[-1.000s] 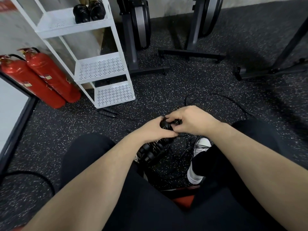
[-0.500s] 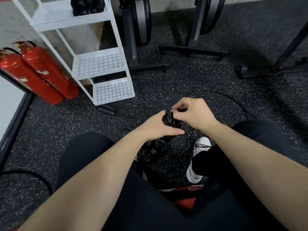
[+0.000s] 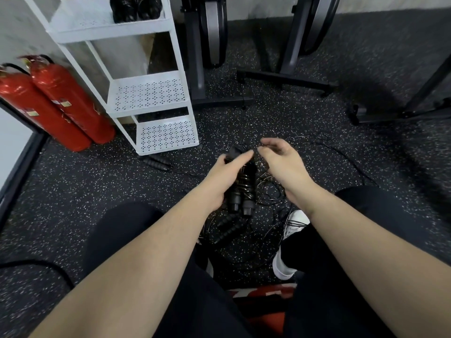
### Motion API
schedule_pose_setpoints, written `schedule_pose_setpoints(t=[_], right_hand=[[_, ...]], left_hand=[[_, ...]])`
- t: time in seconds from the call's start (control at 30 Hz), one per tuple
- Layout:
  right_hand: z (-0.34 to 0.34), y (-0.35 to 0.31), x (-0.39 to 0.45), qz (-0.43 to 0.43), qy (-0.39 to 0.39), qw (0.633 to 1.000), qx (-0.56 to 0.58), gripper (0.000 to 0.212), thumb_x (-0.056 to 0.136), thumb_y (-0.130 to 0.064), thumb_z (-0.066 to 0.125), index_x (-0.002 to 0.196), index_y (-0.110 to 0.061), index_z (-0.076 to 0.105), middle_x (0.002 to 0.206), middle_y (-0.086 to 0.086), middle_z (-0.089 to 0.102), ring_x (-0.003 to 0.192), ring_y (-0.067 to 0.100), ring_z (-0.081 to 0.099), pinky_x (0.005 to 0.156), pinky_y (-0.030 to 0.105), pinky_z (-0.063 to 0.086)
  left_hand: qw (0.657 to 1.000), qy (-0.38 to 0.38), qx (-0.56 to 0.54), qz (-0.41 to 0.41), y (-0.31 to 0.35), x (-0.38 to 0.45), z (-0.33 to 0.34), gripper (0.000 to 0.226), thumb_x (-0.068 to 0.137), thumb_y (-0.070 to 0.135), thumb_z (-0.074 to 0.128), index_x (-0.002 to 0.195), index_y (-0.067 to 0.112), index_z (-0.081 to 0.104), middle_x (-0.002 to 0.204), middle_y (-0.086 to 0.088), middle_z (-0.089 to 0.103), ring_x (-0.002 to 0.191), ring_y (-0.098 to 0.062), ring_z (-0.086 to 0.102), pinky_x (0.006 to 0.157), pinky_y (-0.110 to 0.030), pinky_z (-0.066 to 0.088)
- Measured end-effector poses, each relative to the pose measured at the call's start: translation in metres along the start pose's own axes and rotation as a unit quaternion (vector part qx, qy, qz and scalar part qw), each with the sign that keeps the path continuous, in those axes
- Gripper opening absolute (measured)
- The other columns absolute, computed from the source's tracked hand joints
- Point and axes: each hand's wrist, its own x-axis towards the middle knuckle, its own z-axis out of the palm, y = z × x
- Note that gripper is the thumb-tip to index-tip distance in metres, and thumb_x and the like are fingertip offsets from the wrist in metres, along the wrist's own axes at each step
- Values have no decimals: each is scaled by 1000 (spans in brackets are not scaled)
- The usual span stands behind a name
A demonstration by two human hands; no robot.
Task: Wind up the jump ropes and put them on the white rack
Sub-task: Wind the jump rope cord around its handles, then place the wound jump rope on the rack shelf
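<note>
Fingers (image 3: 240, 159) of the left hand (image 3: 223, 178) clamp a nearly wound jump rope (image 3: 242, 189), the right hand (image 3: 280, 162) seemingly pinching cord; two bundles (image 3: 135, 7) top the white rack (image 3: 151, 93), other ropes (image 3: 156, 162) lying loose before it.

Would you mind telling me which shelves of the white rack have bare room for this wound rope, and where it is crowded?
The white rack has its middle shelf and bottom shelf bare. The top shelf is free toward its left; two wound ropes fill its right end. The floor by the left hand is crowded with loose cord.
</note>
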Motion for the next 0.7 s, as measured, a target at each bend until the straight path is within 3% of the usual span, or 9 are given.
schedule_pose_setpoints(t=[0.07, 0.17, 0.27, 0.4, 0.5, 0.63, 0.7], right_hand=[[5, -6, 0, -7, -29, 999, -39, 29, 98, -30, 62, 127, -31, 63, 114, -11, 65, 105, 9, 62, 86, 26, 48], [16, -17, 8, 3, -90, 991, -100, 43, 96, -41, 64, 138, -39, 56, 122, -10, 64, 107, 11, 64, 96, 29, 51], [34, -28, 25, 35, -158, 984, -79, 64, 91, -41, 71, 148, -43, 42, 129, -3, 65, 105, 16, 70, 100, 39, 55], [63, -49, 53, 28, -168, 984, -52, 84, 81, -40, 80, 152, -43, 36, 126, 0, 67, 103, 19, 72, 100, 44, 55], [83, -67, 73, 26, -207, 977, -34, 109, 67, -36, 89, 155, -44, 26, 130, 1, 65, 101, 26, 74, 91, 52, 59], [116, -90, 100, -5, -189, 982, -9, 103, 75, -17, 88, 156, -36, 28, 130, -2, 64, 109, 24, 70, 88, 48, 60], [136, -103, 114, -14, -177, 984, 29, 96, 77, -14, 87, 155, -30, 33, 127, -3, 65, 113, 23, 67, 93, 50, 58]], left_hand=[[996, 4, -83, -14, 9, 9, -8, 48, 86, 47, 80, 124, 28, 58, 112, -7, 75, 94, -26, 75, 78, -43, 62], [986, 13, -164, 4, 25, 22, -22, 44, 92, 37, 76, 129, 21, 58, 114, -9, 75, 94, -24, 76, 72, -39, 61], [982, 35, -181, 29, 43, 37, -35, 43, 97, 36, 71, 132, 16, 57, 119, -11, 74, 104, -27, 74, 79, -40, 62], [978, 70, -193, 46, 76, 53, -55, 37, 99, 34, 68, 131, 17, 59, 117, -12, 74, 105, -29, 73, 88, -43, 62], [977, 84, -189, 49, 102, 63, -75, 38, 98, 39, 67, 130, 18, 62, 118, -12, 74, 103, -30, 74, 91, -44, 61], [979, 81, -182, 50, 134, 74, -105, 44, 95, 51, 67, 127, 22, 66, 112, -8, 78, 98, -29, 76, 74, -40, 63], [978, 77, -182, 63, 149, 79, -119, 48, 89, 54, 72, 127, 24, 65, 113, -9, 77, 98, -32, 76, 70, -47, 63]])
